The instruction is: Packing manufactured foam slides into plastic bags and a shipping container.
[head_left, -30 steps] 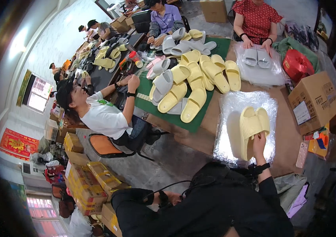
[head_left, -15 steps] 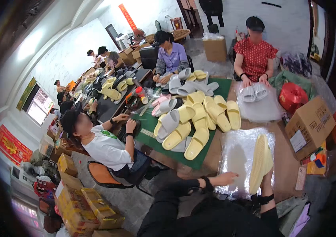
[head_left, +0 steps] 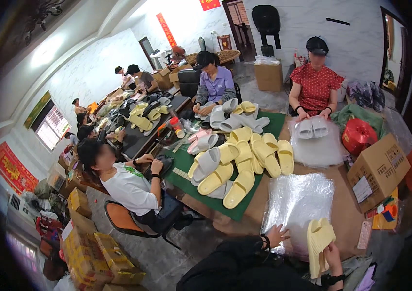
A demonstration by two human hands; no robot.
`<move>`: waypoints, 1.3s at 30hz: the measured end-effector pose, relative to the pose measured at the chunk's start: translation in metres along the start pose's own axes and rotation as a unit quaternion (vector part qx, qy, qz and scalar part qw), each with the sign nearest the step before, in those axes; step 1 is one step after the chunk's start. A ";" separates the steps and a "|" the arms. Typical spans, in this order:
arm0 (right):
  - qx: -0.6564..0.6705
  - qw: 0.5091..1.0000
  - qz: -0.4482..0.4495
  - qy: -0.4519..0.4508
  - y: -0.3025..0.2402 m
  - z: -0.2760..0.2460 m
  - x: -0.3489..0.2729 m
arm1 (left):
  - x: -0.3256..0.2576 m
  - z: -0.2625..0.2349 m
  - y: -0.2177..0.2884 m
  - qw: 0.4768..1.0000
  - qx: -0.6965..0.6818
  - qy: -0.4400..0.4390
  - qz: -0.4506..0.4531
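Note:
In my right hand (head_left: 333,258) is what looks like a pair of yellow slippers (head_left: 320,240), held together with the straps in view. The slippers are over the lower right corner of a stack of clear plastic bags (head_left: 300,201) on the brown table. My left hand (head_left: 277,236) lies at the stack's near left edge, fingers spread, gripping nothing. Beyond the bags, a heap of yellow slippers (head_left: 240,188) and grey slippers (head_left: 207,164) covers much of a green mat (head_left: 186,170).
Right of the bags stand a cardboard box (head_left: 378,167), a roll of red plastic (head_left: 359,134) and a phone in a pink case (head_left: 364,235). Across the table, a person in red (head_left: 316,87) handles grey slippers on plastic bags. A person in white (head_left: 131,186) sits at the left.
My right hand has lowered the slippers and turned them from showing a sole to showing the straps. My left hand has come to the bags' edge with its fingers spread.

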State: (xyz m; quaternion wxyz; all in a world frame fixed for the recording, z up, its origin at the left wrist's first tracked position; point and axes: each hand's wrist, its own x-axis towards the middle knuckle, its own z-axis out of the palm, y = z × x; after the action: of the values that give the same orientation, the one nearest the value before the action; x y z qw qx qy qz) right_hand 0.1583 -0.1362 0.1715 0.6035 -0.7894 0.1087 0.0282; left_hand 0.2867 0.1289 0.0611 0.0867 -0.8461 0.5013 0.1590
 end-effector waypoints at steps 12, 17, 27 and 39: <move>0.059 0.994 -0.087 -0.006 0.025 0.044 0.042 | 0.018 -0.020 -0.029 0.980 0.077 -0.110 0.145; -0.210 0.962 -0.116 0.128 0.037 0.058 0.068 | -0.047 -0.129 0.000 0.813 -0.416 -0.300 0.276; -0.065 0.987 -0.122 0.088 0.015 0.096 0.096 | -0.209 -0.108 -0.003 0.776 -0.621 -0.111 -0.021; -0.073 0.989 -0.084 0.097 -0.005 0.082 0.091 | -0.188 -0.010 -0.038 0.741 -0.655 -0.144 -0.031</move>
State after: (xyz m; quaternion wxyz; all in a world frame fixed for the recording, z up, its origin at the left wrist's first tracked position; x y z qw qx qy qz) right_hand 0.2550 -0.0691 0.1382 0.5308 -0.8369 0.0973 -0.0914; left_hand 0.2384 0.2984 0.1364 -0.4131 -0.6760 0.2285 0.5658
